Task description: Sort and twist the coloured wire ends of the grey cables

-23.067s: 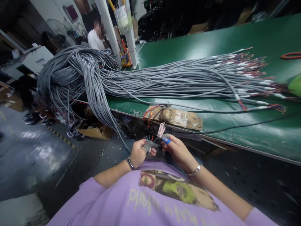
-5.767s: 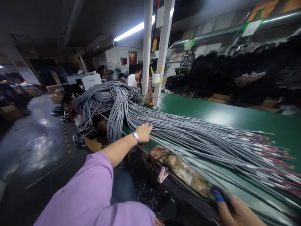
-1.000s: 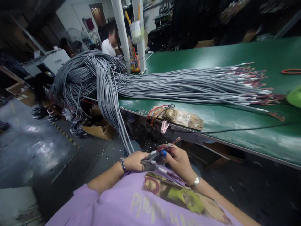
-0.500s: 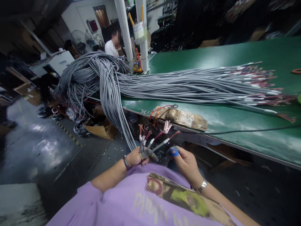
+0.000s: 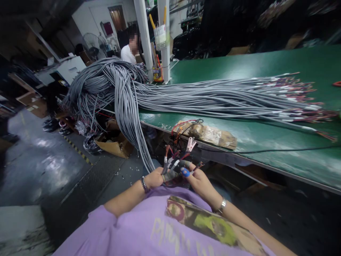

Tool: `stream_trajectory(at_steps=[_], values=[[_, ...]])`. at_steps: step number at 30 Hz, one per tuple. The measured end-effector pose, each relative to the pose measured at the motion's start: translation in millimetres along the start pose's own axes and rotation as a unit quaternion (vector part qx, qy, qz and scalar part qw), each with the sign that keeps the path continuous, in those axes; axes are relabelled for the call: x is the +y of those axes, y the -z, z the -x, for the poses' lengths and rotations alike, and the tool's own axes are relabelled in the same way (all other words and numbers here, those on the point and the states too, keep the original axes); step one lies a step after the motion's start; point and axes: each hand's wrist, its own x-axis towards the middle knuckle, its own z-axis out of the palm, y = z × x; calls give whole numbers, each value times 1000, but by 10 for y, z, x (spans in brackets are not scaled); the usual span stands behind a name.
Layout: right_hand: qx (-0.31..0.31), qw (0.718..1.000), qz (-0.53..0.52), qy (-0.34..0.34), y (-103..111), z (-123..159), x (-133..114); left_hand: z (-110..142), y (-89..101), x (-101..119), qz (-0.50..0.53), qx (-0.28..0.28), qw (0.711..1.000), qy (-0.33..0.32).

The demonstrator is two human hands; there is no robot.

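Note:
My left hand is closed round several grey cable ends with white collars and red stripped wires, held upright in front of my chest. My right hand, with a blue cap on one fingertip, pinches at the same cable ends from the right. Both hands are below the front edge of the green table. A big bundle of grey cables lies across the table and hangs off its left end toward my left hand.
A taped cardboard pad with wires and a pink clip sits at the table's edge. White posts stand at the back. Another person sits behind the cable heap. Cardboard boxes lie on the floor.
My right hand has come back onto the cable ends after being apart from them half a second ago. The cable ends stand a little more to the right and closer together.

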Motion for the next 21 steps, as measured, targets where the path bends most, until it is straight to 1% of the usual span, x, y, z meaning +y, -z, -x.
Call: stream_trajectory(at_steps=[2, 7, 9, 11, 13, 14, 15, 16, 18, 19, 20, 21], values=[[-14, 1000, 5, 5, -5, -24, -17, -24, -8, -1, -28, -34, 999, -7], [-24, 999, -14, 27, 9, -83, -84, -61, 3, 16, -92, -91, 991, -15], [-24, 999, -13, 34, 9, -86, -54, -66, 12, 40, -105, -111, 988, -13], [-1, 999, 7, 46, 19, -78, 33, -67, 11, 62, -116, -114, 987, -17], [52, 996, 31, 62, 57, -54, 163, -60, -2, 72, -108, -81, 990, -39], [79, 994, 41, 68, 91, -35, 230, -49, -10, 72, -93, -48, 993, -57], [103, 991, 45, 69, 133, -11, 289, -33, -17, 67, -72, -4, 995, -76], [112, 990, 46, 66, 182, 15, 333, -10, -20, 59, -47, 48, 993, -95], [117, 992, 29, 35, 280, 69, 357, 56, -13, 33, -2, 148, 982, -120], [132, 991, 18, 17, 319, 92, 334, 93, -5, 16, 8, 181, 976, -123], [149, 989, 14, 7, 344, 110, 291, 129, 4, -2, 7, 195, 974, -120], [163, 986, 19, 6, 352, 124, 235, 160, 12, -17, -11, 191, 975, -112]])
